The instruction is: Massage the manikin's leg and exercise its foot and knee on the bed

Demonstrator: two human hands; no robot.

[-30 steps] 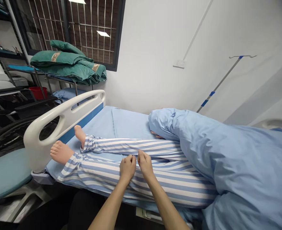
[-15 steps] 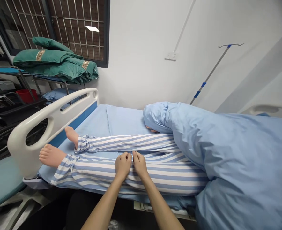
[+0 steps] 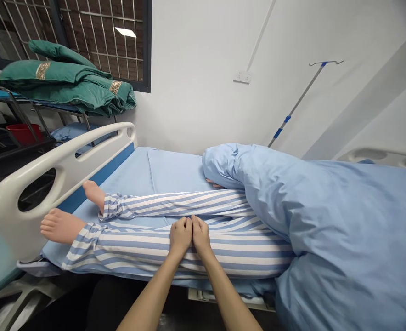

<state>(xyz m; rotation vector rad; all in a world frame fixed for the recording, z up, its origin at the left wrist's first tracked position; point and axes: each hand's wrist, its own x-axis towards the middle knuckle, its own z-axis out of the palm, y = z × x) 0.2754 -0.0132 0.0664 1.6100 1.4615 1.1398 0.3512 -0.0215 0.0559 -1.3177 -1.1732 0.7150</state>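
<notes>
My left hand (image 3: 181,235) and my right hand (image 3: 200,234) lie side by side over the nearer leg of the striped pyjama trousers (image 3: 127,241). Both are closed, fingers curled under and knuckles up, with their inner edges touching or nearly so. Whatever may be inside the fingers is hidden. The trousers, blue and white, clothe a figure on the bed. Its bare nearer foot (image 3: 61,225) and farther foot (image 3: 94,194) point towards the footboard. A light blue quilt (image 3: 313,207) is bunched over the upper part of the figure.
A white footboard (image 3: 3,197) closes the left end of the bed, which has a light blue sheet (image 3: 175,170). Green folded quilts (image 3: 68,82) are stacked on a rack beyond it. An IV pole (image 3: 299,102) leans by the wall. A red bucket (image 3: 24,133) stands behind.
My two closed hands have come closer together, the left one shifting slightly right. The view has turned a little to the right, so the bed and footboard appear farther left.
</notes>
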